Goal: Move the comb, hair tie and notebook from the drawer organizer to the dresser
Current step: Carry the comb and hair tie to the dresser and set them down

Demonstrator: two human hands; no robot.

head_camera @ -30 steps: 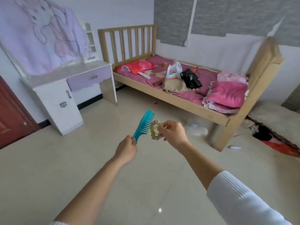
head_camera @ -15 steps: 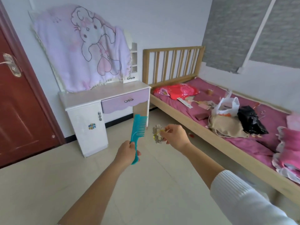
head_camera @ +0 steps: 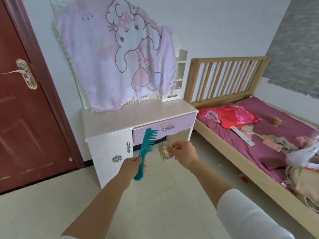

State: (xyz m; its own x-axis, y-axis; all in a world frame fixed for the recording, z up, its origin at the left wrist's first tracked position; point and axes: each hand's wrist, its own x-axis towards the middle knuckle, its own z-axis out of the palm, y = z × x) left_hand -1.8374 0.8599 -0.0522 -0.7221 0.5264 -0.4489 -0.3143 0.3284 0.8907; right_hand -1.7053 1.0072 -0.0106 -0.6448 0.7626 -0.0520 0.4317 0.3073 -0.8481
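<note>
My left hand (head_camera: 132, 167) grips the handle of a teal wide-tooth comb (head_camera: 146, 149), which points up with its teeth to the right. My right hand (head_camera: 185, 155) pinches a beige ruffled hair tie (head_camera: 164, 153) with a yellow band, hanging just right of the comb. Both hands are held out in front of the white dresser (head_camera: 131, 116), below the level of its bare top and near its purple drawer (head_camera: 164, 129). No notebook or drawer organizer is in view.
A pink cartoon cloth (head_camera: 119, 56) covers the dresser's mirror. A dark red door (head_camera: 22, 104) stands at the left. A wooden bed (head_camera: 255, 135) with a magenta sheet, a red pillow and scattered items runs along the right. Pale tiled floor lies below.
The view has swung left and closer to the dresser, which now fills the centre. Both hands still hold the comb and the hair tie, now nearer the drawer front.
</note>
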